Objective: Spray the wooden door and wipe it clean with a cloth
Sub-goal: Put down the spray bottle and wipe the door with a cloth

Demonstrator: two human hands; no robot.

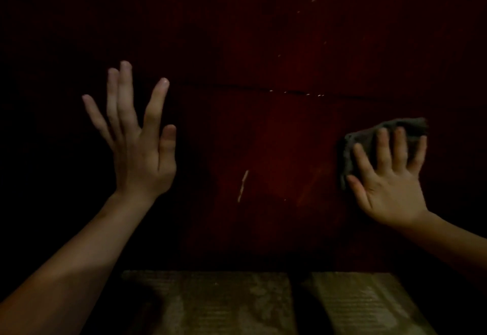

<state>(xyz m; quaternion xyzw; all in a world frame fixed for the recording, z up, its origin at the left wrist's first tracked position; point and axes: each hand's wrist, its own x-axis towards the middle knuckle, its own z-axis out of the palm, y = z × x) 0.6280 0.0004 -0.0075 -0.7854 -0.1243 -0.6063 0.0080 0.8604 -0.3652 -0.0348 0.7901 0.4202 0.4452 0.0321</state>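
Flatly, right hand (387, 187) presses cloth (369, 139).

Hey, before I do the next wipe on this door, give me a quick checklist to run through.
1. Cloth under right hand, fingers spread flat on it: ok.
2. Cloth against the door: ok.
3. Left hand open, holding nothing, apart from the cloth: ok.
4. Spray bottle at hand: cannot tell, none in view.
5. Door wet: cannot tell, too dark.
6. Pale streak left of the cloth: not ok, unwiped.
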